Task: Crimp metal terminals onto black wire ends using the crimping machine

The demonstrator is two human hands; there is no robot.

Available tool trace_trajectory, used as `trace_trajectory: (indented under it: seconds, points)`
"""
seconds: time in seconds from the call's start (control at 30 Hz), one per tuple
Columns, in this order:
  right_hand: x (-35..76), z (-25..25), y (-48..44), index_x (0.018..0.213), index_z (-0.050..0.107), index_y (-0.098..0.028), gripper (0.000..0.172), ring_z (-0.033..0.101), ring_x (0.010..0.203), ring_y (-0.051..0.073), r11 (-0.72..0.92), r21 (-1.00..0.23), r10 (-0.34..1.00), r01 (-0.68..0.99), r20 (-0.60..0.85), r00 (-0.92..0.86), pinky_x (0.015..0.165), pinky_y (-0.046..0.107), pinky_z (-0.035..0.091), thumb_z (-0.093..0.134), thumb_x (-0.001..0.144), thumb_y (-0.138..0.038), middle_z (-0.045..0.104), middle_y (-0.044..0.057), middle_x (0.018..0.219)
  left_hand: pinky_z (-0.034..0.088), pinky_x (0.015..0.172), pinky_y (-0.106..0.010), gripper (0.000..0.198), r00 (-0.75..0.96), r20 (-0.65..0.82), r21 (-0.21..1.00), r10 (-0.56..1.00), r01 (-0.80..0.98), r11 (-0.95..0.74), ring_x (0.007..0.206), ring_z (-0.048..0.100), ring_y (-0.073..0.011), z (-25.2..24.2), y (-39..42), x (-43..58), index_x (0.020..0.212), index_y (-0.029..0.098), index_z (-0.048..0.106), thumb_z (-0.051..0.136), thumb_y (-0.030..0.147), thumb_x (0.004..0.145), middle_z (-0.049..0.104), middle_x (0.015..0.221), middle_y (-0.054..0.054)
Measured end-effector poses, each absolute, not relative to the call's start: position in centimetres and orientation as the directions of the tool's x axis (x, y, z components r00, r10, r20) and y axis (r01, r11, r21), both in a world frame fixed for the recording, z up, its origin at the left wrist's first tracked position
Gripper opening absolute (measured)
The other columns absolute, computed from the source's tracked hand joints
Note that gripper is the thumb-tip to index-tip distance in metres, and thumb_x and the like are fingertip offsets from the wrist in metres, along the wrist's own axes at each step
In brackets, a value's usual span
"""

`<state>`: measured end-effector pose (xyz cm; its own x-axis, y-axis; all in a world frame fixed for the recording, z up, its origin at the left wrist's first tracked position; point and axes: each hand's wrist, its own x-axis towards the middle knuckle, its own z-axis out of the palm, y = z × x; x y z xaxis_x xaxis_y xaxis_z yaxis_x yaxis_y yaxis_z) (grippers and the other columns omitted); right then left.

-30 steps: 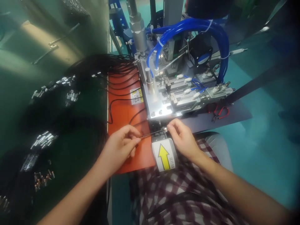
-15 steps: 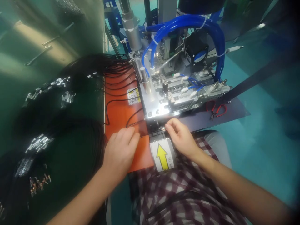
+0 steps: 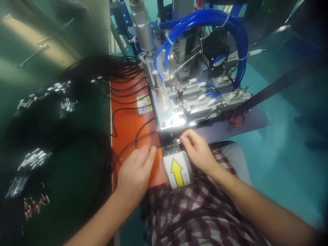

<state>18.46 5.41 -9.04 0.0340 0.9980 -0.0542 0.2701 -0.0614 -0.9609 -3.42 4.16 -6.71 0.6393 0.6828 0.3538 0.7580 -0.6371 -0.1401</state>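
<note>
The metal-tipped black cable [image 3: 178, 140] lies between the hands, its tip pinched by the right hand [image 3: 182, 138] just beyond the arrow-marked plate [image 3: 177, 172], while the left hand's [image 3: 135, 169] hidden fingertips leave its grip impossible to tell.

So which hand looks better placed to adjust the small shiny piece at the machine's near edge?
Probably the right hand: its bent fingers are right beside the small shiny piece. The left hand is farther from it, over the orange surface.
</note>
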Motion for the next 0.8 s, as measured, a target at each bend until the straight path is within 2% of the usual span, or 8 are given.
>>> trace_trajectory:
  seconds: [0.07,0.13,0.2,0.33,0.47,0.63,0.8]
  points:
    - [18.5,-9.0,5.4,0.072,0.045,-0.021,0.024,0.039,0.054,0.011,-0.177,-0.974,0.984,0.144,-0.175,0.026,0.055,0.025,0.033,0.048,0.092,-0.034,0.040,-0.006,0.060,0.048,0.072,-0.033,0.040,0.629,0.323,-0.133,0.707,0.770,-0.624,0.086,0.055,-0.0242,-6.6,3.8,-3.3,0.118,0.004,0.058,0.040,-0.005,0.084,0.065,0.101,-0.015]
    - [18.5,-8.9,5.3,0.072,0.047,-0.020,0.028,0.037,0.050,0.010,-0.222,-0.971,0.975,0.087,-0.222,0.010,0.052,0.025,0.033,0.044,0.093,-0.038,0.040,-0.006,0.059,0.048,0.074,-0.034,0.040,0.615,0.308,-0.132,0.726,0.783,-0.607,0.087,0.055,-0.0250,-6.6,3.6,-3.3,0.119,0.004,0.058,0.039,-0.004,0.084,0.064,0.101,-0.015]
    - [18.6,-8.8,5.1,0.074,0.049,-0.020,0.030,0.038,0.050,0.010,-0.230,-0.971,0.973,0.067,-0.230,0.005,0.051,0.024,0.033,0.041,0.094,-0.042,0.043,-0.005,0.060,0.048,0.073,-0.034,0.040,0.601,0.304,-0.142,0.739,0.795,-0.589,0.086,0.055,-0.0253,-6.6,3.4,-3.2,0.119,0.004,0.058,0.040,-0.003,0.085,0.064,0.101,-0.015]
    - [18.7,-8.9,4.7,0.073,0.049,-0.020,0.026,0.036,0.050,0.009,-0.226,-0.974,0.974,0.031,-0.225,0.018,0.049,0.023,0.031,0.055,0.085,-0.043,0.041,-0.006,0.059,0.047,0.068,-0.033,0.037,0.578,0.320,-0.153,0.750,0.813,-0.561,0.084,0.056,-0.0249,-6.8,3.3,-2.9,0.117,0.006,0.060,0.042,0.000,0.085,0.065,0.098,-0.013]
    - [19.3,-9.4,4.3,0.073,0.048,-0.020,0.026,0.037,0.050,0.009,-0.224,-0.975,0.973,0.005,-0.223,0.063,0.048,0.023,0.030,0.056,0.081,-0.043,0.046,-0.005,0.061,0.048,0.068,-0.033,0.036,0.559,0.337,-0.156,0.758,0.827,-0.540,0.083,0.056,-0.0241,-7.0,3.3,-2.8,0.116,0.007,0.062,0.042,0.002,0.086,0.066,0.097,-0.012]
    - [20.6,-9.7,2.6,0.092,0.054,-0.019,0.026,0.042,0.053,0.010,-0.212,-0.977,0.968,0.014,-0.208,0.142,0.048,0.023,0.030,0.058,0.080,-0.042,0.051,-0.003,0.069,0.049,0.071,-0.033,0.039,0.521,0.324,-0.087,0.789,0.847,-0.524,0.086,0.057,-0.0236,-7.2,3.3,-3.0,0.116,0.011,0.063,0.040,0.003,0.086,0.065,0.102,-0.013]
    - [21.6,-10.0,0.0,0.085,0.055,-0.018,0.030,0.049,0.060,0.013,-0.256,-0.966,0.954,0.038,-0.246,0.173,0.052,0.025,0.036,0.060,0.077,-0.046,0.055,0.000,0.072,0.050,0.074,-0.034,0.041,0.500,0.312,-0.049,0.808,0.858,-0.512,0.089,0.058,-0.0235,-7.1,3.3,-3.0,0.118,0.015,0.063,0.040,0.005,0.086,0.064,0.103,-0.012]
